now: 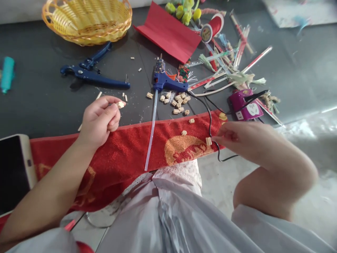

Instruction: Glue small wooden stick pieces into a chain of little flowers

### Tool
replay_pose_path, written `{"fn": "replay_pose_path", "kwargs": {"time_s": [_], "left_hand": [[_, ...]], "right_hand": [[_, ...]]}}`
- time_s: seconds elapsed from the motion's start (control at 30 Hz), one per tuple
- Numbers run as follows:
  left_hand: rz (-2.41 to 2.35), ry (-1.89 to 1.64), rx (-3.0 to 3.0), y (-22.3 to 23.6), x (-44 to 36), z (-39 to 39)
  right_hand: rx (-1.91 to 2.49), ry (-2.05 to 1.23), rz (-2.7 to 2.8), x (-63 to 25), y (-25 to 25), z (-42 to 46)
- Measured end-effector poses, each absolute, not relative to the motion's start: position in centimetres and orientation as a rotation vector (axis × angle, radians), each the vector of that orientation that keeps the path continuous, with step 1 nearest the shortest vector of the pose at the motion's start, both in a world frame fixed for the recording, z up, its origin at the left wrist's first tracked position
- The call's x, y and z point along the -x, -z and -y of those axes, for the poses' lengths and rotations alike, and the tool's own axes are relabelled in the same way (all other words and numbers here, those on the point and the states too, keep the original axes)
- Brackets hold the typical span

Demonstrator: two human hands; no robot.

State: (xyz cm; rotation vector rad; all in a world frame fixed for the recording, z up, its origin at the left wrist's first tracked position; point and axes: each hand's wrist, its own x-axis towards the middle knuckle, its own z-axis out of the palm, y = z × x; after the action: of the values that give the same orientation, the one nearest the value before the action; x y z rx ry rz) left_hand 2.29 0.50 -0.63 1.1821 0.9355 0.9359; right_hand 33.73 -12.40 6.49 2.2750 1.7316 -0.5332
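Observation:
My left hand (101, 117) is closed in a pinch on a small pale bundle (120, 104) that looks like short cut sticks stuck together. Behind that hand a thin pale stick (99, 95) lies on the table, partly hidden. Over the right part of the red towel (126, 144), my right hand (234, 138) has its fingertips closed at another small bundle (209, 141). Two similar bundles (184, 133) rest on the towel, and several more (180, 100) are heaped by the glue gun (168, 82), whose long glue stick (151, 133) reaches over the towel.
Blue cutting pliers (94, 75) lie below a yellow woven basket (89, 21). Red paper (168, 33), a spool of red thread (212, 28) and clear tubes (240, 49) crowd the back right. The glue gun's black cord runs near a purple power adapter (244, 105). A tablet-like device (33, 161) is at left.

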Motion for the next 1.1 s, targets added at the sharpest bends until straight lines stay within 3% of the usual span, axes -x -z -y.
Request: {"fn": "replay_pose_path", "kwargs": {"time_s": [0.4,0.6,0.73,0.83,1.1], "left_hand": [[-0.955,-0.935,-1.173,0.8,-2.2,-0.6],[-0.937,-0.935,-1.212,1.3,-2.0,-0.9],[-0.949,-0.949,-1.184,1.4,-1.8,-0.9],[-0.973,-0.979,-1.234,1.4,-1.7,-0.5],[-1.173,-0.976,-1.746,0.9,-1.6,0.8]], "right_hand": [[-2.195,0.549,-1.775,-32.9,-4.6,13.2],[-2.260,0.288,-1.803,-32.3,-7.5,8.7],[-2.072,0.167,-2.099,-30.7,-7.6,4.8],[-2.048,0.094,-2.297,-28.6,-6.6,2.2],[-1.928,0.289,-2.690,-26.0,-1.4,-1.9]]}}
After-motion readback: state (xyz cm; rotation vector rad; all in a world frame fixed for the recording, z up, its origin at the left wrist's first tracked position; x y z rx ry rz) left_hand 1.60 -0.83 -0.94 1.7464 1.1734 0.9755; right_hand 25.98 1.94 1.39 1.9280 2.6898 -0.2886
